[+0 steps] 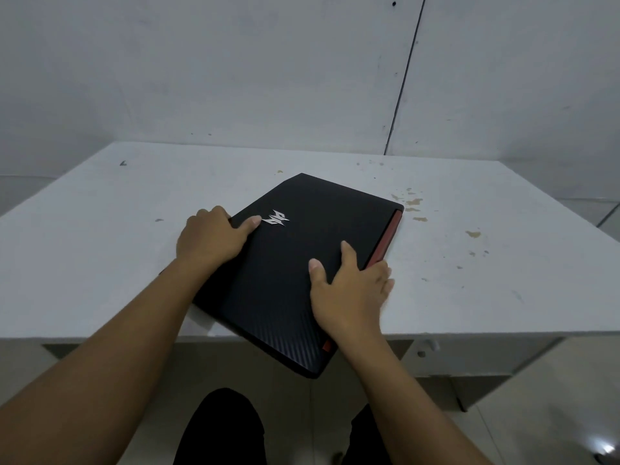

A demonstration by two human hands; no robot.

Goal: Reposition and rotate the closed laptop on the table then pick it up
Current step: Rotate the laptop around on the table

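**Head view: closed laptop held askew at the table's near edge**

The closed black laptop [295, 270], lid up with a silver emblem [277, 218] and red trim [385, 239] along its right side, lies turned diagonally on the white table [100, 250]. Its far corner points toward the wall; its near corner juts out past the table's near edge, over the floor. Whether that overhanging end has lifted clear of the tabletop cannot be told from this angle.

Both of the person's hands are on the machine. The left hand [211, 239] clasps the laptop's left edge, thumb flat on the lid just beside the emblem, fingers curled over the side and out of sight. The right hand [352, 290] grips the right edge near the red trim, thumb and forefinger spread on the lid, the other fingers wrapped down the side and slightly blurred.

Judging by the skewed angle and the overhang, the repositioning and rotating appear to be largely done or in their last stage. The pick-up seems about to begin: the two-handed side hold is the kind suited to lifting, but most of the laptop's underside looks to be resting on the table.

Around it, the tabletop is bare except for yellowish stains [412, 203] to the right. A grey wall [235, 78] stands beyond, and the person's dark-clad legs [221, 431] show below the edge.
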